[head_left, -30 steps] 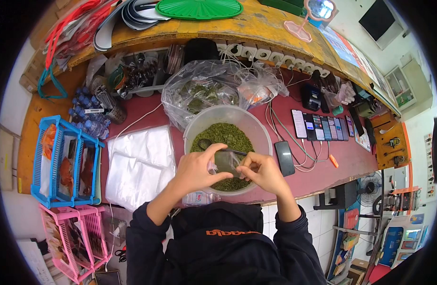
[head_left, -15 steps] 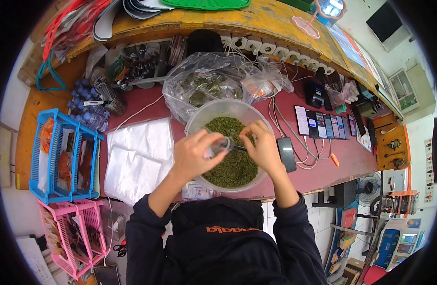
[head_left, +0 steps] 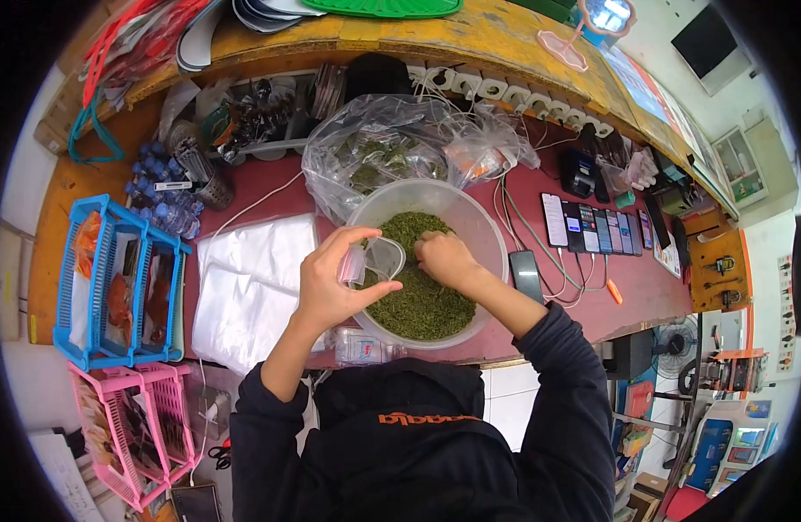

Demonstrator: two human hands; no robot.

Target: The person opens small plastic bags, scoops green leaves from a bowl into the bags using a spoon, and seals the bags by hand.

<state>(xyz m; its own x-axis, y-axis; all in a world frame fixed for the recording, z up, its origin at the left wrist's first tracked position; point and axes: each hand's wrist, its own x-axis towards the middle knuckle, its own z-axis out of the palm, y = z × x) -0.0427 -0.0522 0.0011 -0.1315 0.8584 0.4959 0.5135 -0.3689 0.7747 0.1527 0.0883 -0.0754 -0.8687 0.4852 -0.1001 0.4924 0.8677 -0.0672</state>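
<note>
My left hand [head_left: 327, 280] is closed around a small clear plastic container [head_left: 384, 258], tilted so that its round mouth faces right. A pinkish patch shows on its side by my fingers. Both are above the left side of a large translucent tub [head_left: 496, 261] that holds finely crushed green leaves [head_left: 427, 317]. Inside the tub, my right hand [head_left: 448, 260] reaches down to the leaves with its fingers curled together. The fingertips point away, and whatever they grip is hidden.
Left of the tub lie clear plastic bags [head_left: 248, 304]. A big clear bag of leaves [head_left: 374, 161] sits behind it. Several phones [head_left: 592, 228] and cables are on the right. A blue basket [head_left: 118, 287] stands at the far left, and a clear pack [head_left: 361, 350] lies at the front edge.
My right hand has moved from beside the container, where a dark thin thing showed, down to the leaves. My left hand has shifted slightly left and turned the container's mouth into view.
</note>
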